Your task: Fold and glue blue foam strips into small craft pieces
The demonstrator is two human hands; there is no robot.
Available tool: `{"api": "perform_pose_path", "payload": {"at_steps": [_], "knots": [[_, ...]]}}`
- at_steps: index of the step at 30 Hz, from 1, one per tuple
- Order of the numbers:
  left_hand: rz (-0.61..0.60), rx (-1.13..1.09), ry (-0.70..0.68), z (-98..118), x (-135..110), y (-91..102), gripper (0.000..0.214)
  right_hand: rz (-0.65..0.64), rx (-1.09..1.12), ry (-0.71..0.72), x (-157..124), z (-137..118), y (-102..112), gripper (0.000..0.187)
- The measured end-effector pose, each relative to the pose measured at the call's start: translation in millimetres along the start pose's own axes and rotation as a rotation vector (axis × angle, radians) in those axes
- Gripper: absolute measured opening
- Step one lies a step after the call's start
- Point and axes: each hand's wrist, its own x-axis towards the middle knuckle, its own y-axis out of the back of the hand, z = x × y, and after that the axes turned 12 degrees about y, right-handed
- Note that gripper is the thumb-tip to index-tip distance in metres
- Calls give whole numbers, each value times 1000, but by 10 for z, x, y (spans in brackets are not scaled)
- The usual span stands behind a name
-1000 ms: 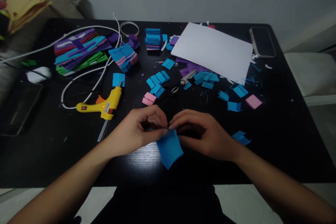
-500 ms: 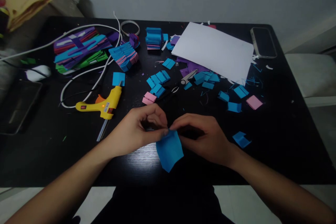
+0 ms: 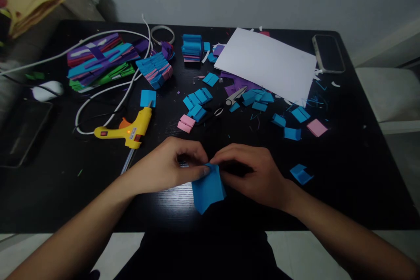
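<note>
A creased piece of blue paper point(image 3: 208, 189) hangs between my two hands, just above the black table near its front edge. My left hand point(image 3: 175, 164) pinches its top edge between thumb and fingers. From the other side my right hand point(image 3: 251, 170) is closed at the paper's upper right corner, its fingertips partly hidden. Beyond my hands lie folded blue paper pieces point(image 3: 197, 98) and a folded pink piece point(image 3: 186, 124). To the left of my left hand, a yellow glue gun point(image 3: 134, 130) rests with its nozzle on a small blue paper square point(image 3: 148, 97).
Scissors point(image 3: 234, 97) lie among blue scraps beside a white sheet point(image 3: 269, 63). Bundled colored strips point(image 3: 101, 59), a white cable point(image 3: 129, 92) and a tape ring point(image 3: 162, 34) sit at back left. A phone point(image 3: 328, 54) lies at back right, a white mouse point(image 3: 47, 91) at left.
The blue paper has shifted slightly left and tilted between my fingers. Both hands keep hold of its top edge, the left hand sitting slightly lower. The things on the table stay in place.
</note>
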Motion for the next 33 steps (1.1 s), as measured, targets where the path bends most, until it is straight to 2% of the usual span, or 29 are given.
{"api": "perform_pose_path", "payload": {"at_steps": [12,19,27,33], "knots": [[41,21,-58,19,-4,-16,14,22,128,-165,-1,-32,1,17],[-4,42,-49,13,16,-33,9,-28,97,-133,-8,-19,-12,22],[-3,156,-158,33,16,-41,11,-53,108,-134,-12,-18,-17,22],[-40,184,-175,29,0,-4,9,-72,140,-124,-18,-11,-7,24]]}}
